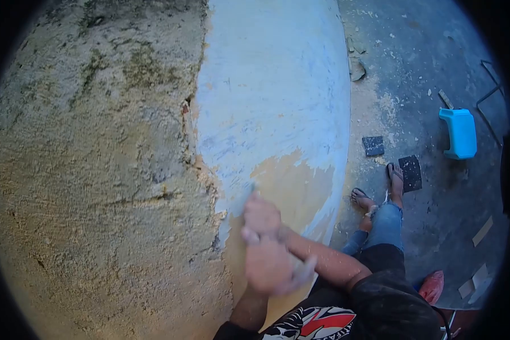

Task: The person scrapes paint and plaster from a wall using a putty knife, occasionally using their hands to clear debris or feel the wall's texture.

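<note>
Both hands are blurred by motion, close together in front of the wall [272, 85]. My right hand [261, 216] is closed, with a blurred greyish tip showing just beyond it near the edge of a tan patch [300, 187]. Just below, my left hand [269, 267] has its thumb stuck out to the right and its fingers curled near the right hand; whatever it grips is hidden. White-blue coating covers the wall above the tan patch. Along its left runs a broken edge with rough, bare plaster [96, 187].
On the grey floor [436, 226] at the right are a blue stool [462, 134], dark mats [411, 173], a metal frame [487, 105], a red bag [432, 287] and flat scraps [481, 230]. Flaked debris [388, 107] lies along the wall's foot, near my sandalled feet.
</note>
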`<state>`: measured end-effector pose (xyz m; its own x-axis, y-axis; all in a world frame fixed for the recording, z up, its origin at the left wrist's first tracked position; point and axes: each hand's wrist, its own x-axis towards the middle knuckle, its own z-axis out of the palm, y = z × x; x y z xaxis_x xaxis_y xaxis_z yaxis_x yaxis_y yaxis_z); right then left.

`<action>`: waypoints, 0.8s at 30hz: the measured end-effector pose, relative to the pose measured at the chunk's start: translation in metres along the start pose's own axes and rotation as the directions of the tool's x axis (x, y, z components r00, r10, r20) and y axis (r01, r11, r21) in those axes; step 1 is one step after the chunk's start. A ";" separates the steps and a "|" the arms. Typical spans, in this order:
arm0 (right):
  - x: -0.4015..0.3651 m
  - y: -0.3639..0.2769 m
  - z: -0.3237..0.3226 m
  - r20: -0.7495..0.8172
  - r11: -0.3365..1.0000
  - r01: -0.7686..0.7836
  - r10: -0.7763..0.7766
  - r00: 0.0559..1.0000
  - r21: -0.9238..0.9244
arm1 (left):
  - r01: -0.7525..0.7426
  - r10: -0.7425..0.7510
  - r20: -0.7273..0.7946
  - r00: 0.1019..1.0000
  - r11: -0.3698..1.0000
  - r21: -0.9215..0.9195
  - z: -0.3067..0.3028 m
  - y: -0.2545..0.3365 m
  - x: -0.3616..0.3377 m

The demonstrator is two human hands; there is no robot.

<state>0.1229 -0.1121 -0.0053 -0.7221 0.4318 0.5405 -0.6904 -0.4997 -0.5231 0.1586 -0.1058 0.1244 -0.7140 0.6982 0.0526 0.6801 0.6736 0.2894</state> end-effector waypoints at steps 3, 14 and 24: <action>0.000 0.017 -0.007 0.024 0.967 -0.041 0.049 0.999 -0.252 | 0.048 -0.037 -0.130 0.991 0.995 0.084 0.014 -0.007 0.005; 0.024 -0.012 0.007 0.030 0.999 0.053 -0.053 0.998 0.012 | -0.064 0.026 -0.207 0.978 0.982 -0.178 0.001 -0.011 0.026; 0.012 0.019 0.000 -0.011 0.984 0.127 -0.129 0.992 -0.127 | 0.206 -0.207 0.029 0.978 0.978 0.032 0.004 -0.009 -0.001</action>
<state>0.1014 -0.1165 -0.0088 -0.6274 0.5011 0.5961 -0.7763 -0.3419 -0.5296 0.1535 -0.1116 0.1177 -0.8339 0.5507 -0.0364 0.5236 0.8103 0.2630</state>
